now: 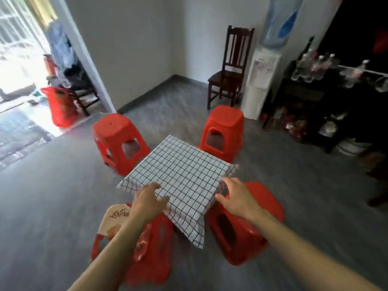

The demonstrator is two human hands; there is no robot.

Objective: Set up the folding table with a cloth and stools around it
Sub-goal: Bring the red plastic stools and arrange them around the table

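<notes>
A white cloth with a black grid (178, 171) covers the small folding table completely, one corner hanging down toward me. Red plastic stools stand around it: one at the far left (117, 139), one at the far right (224, 131), one at the near right (252, 223), and one at the near left (151, 244) with a printed cushion (113, 223) on top. My left hand (147, 200) hovers with spread fingers over the cloth's near left edge. My right hand (237, 196) hovers open at the cloth's near right corner. Neither hand holds anything.
A dark wooden chair (231, 68) stands in the back corner beside a white water dispenser (262, 76). A dark shelf with bottles (315, 85) lines the right side. At the left, a doorway holds a red bag (60, 106) and a second chair. Grey floor surrounds the table.
</notes>
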